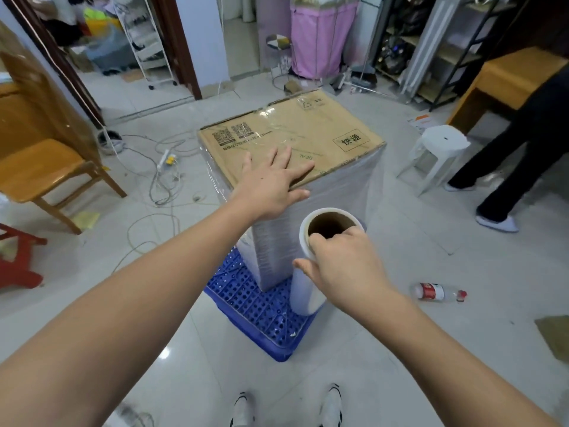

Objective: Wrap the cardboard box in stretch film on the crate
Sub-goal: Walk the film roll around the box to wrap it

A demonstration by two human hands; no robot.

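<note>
A tall cardboard box [295,127] stands upright on a blue plastic crate [252,306] on the floor. Its sides are covered in layers of stretch film [345,192]; the brown top with printed codes shows bare. My left hand [271,183] lies flat with straight fingers on the box's near top corner. My right hand [341,266] grips the upper end of a stretch film roll [308,291], fingers hooked over the rim of its cardboard core. The roll stands upright beside the box's near right face, its lower end on the crate.
A wooden chair [52,171] and a red stool [15,257] stand at left, with cables [160,180] on the floor. A white plastic stool [437,155] and another person's legs [508,167] are at right. A plastic bottle [437,292] lies near the crate.
</note>
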